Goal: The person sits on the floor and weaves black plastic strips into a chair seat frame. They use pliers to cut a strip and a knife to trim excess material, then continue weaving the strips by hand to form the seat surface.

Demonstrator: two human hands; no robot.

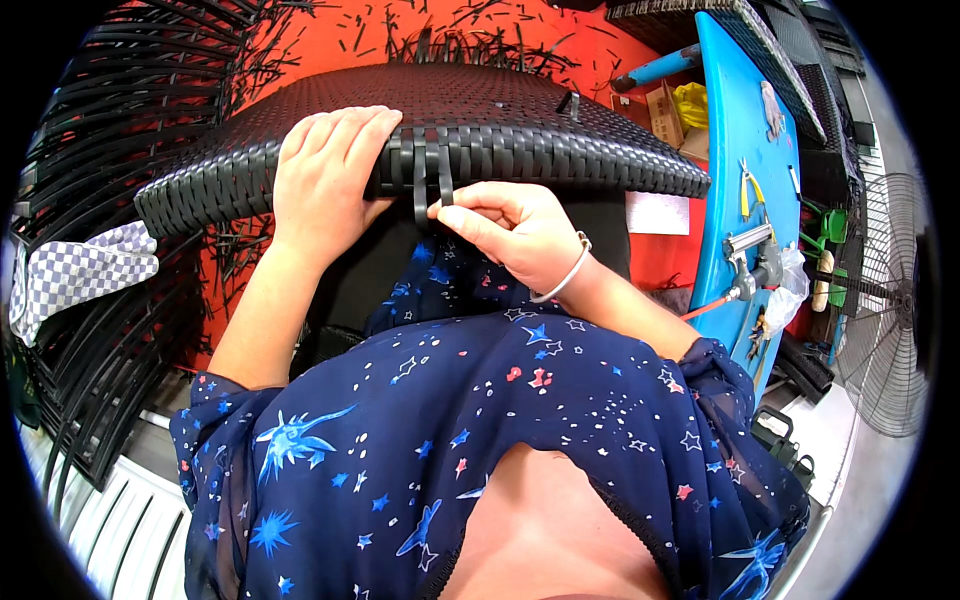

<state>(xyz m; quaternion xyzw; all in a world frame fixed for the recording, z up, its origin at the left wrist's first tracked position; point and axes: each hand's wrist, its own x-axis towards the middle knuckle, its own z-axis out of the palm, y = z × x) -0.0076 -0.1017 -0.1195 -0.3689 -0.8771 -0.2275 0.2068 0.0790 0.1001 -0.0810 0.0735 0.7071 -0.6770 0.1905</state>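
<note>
Across my lap lies a black woven wicker panel (530,152) with a thick rolled edge facing me. My left hand (330,165) grips that edge left of its middle, fingers over the top and thumb underneath. Just right of it, two loose black strips (420,195) hang down from the weave. My right hand (505,228) pinches the end of one strip between thumb and forefinger, below the edge. A short strip end (572,106) sticks up from the panel farther right. The panel's underside is hidden.
Bundles of black strips (120,110) fill the left, with a checkered cloth (90,270) over them. Cut scraps litter the red surface (340,35). At right, a blue table (735,130) bears yellow-handled pliers (746,190) and an air tool (748,265). A fan (885,300) stands beyond.
</note>
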